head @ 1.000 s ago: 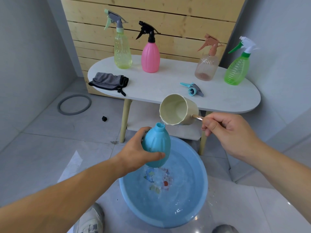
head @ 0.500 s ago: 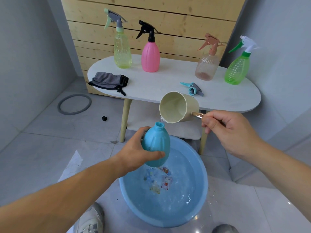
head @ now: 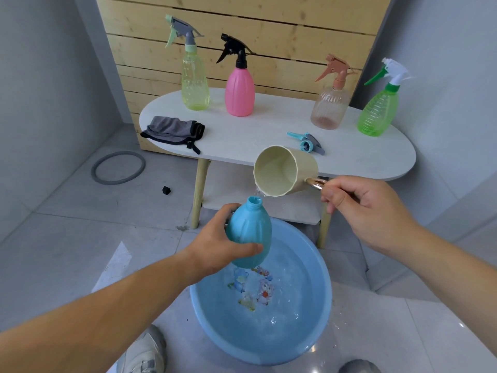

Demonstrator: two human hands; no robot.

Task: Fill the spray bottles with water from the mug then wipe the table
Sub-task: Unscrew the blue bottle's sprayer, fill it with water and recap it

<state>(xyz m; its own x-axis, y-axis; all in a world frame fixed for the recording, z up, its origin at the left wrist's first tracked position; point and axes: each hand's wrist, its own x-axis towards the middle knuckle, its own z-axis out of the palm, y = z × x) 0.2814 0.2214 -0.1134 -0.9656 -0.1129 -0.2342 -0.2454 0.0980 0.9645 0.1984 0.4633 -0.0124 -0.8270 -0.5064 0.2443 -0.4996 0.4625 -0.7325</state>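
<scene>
The left hand [head: 217, 246] wraps fingers and thumb round the belly of the uncapped blue bottle [head: 248, 232]. It holds the bottle upright, neck open to the top, directly over the basin [head: 326, 278] on the near floor, presumably so any spill drops back into the water there. The right hand [head: 368, 211] has its fingers curled tight on the handle of the mug [head: 285, 172]. The mug is tipped to the left, its lip just above and right of the bottle's mouth, and a thin stream of water runs from lip to neck. The narrow opening likely explains the slow, close pour. On the table [head: 255, 135] beyond, four capped bottles stand along the far edge: a yellow bottle [head: 195, 84] and a pink bottle [head: 240, 90] at the left, a peach bottle [head: 329, 106] and a green bottle [head: 377, 111] at the right. The spray head [head: 306, 142] lies on its side near the table's near edge, right of centre, apparently parked within reach for screwing back on. The cloth [head: 173, 129] lies bunched at the left end, probably waiting for the wipe, which is not yet begun. How full the opaque blue bottle is cannot be told.
</scene>
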